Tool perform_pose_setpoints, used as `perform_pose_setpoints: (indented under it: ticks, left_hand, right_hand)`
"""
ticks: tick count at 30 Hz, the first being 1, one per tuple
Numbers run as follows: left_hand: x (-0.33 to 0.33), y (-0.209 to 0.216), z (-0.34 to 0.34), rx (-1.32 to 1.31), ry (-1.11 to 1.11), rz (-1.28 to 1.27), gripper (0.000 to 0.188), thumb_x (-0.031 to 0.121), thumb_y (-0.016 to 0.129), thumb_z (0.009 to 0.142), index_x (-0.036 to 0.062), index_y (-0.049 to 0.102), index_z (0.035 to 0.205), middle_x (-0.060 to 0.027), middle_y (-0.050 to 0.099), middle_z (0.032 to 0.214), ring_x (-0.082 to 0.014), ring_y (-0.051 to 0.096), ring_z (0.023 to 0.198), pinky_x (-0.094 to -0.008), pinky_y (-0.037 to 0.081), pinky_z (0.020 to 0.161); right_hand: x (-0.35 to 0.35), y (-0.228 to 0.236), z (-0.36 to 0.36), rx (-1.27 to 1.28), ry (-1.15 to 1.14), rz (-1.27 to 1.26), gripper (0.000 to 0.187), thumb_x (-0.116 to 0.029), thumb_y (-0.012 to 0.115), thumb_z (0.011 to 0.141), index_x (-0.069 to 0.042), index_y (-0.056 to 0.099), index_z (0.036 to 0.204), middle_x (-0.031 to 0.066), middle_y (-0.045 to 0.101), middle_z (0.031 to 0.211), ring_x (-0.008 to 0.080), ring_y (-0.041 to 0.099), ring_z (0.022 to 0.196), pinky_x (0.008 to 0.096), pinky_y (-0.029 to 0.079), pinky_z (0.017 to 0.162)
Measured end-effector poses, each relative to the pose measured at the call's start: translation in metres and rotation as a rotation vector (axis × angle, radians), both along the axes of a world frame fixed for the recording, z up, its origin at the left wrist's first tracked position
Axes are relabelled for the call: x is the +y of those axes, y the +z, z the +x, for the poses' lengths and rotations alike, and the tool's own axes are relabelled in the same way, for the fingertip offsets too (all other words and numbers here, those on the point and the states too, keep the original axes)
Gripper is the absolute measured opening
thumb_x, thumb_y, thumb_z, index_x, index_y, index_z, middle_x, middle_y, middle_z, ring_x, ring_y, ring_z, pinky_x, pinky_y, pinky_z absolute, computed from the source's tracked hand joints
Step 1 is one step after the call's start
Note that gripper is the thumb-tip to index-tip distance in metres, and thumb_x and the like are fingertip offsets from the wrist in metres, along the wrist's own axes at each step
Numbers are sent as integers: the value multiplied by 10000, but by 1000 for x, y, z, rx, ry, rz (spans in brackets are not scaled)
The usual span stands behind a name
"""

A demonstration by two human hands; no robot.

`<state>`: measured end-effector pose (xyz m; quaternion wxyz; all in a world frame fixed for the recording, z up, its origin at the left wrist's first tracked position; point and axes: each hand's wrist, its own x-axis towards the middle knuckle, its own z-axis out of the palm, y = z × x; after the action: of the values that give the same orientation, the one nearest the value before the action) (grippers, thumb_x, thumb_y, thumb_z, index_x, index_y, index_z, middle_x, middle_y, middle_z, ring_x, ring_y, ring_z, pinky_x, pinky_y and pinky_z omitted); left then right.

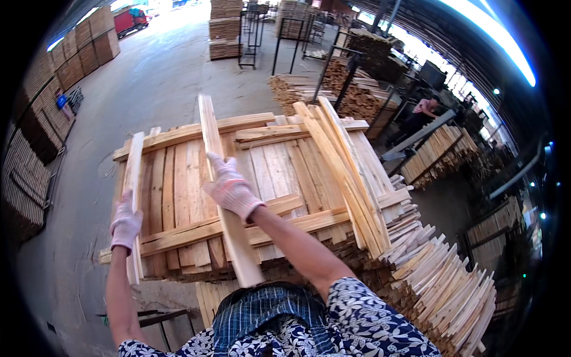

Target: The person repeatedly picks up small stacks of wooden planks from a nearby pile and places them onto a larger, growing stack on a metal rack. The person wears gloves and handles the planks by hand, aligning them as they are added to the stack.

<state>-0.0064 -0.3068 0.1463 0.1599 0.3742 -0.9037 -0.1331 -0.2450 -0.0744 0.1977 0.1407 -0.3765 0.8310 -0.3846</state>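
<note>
Both of my hands wear pale pinkish knit gloves. On the left, my left hand (126,225) grips a narrow light plank (135,160) that lies lengthwise over the left end of the stack. Closed around a second long plank (209,122) is my right hand (233,191); this plank slants over the middle, its near end blurred by motion. Beneath both hands is a layer of side-by-side boards (178,178). Crosswise strips lie on this layer, one along the far side (172,138) and one along the near side (184,234).
Several loose planks (342,172) lean together across the stack's right end. A big pile of thin wood strips (443,291) stands at the near right. Farther off are metal racks (291,44), tall wood stacks (226,30), a red truck (128,21) and a person (419,113) at right.
</note>
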Motion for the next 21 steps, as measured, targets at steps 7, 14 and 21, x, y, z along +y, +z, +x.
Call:
perform_pose_setpoints:
  ticks: [7, 14, 21]
  left_hand:
    - [-32, 13, 8, 202, -49, 189, 622, 67, 593, 835, 96, 405, 1427, -223, 499, 1332, -390, 509, 1239, -414, 400, 1062]
    - [-14, 7, -4, -356, 153, -161, 672, 151, 604, 898, 141, 312, 1503, -216, 407, 1445, -358, 431, 1332, -405, 390, 1089]
    - [60, 2, -83, 310, -529, 2, 596, 65, 634, 868, 41, 432, 1428, -175, 530, 1341, -312, 527, 1212, -374, 437, 1039]
  right_hand:
    - [206, 47, -124, 588, 11, -136, 619, -98, 662, 841, -209, 449, 1411, 150, 467, 1290, 349, 558, 1085, 371, 497, 976]
    - [283, -5, -144, 525, -357, 785, 636, -413, 596, 897, -298, 377, 1482, 167, 371, 1506, 442, 398, 1338, 590, 318, 1090]
    - [262, -7, -150, 451, -402, 643, 766, -523, 620, 861, -254, 331, 1517, 195, 344, 1528, 499, 351, 1358, 603, 276, 1111]
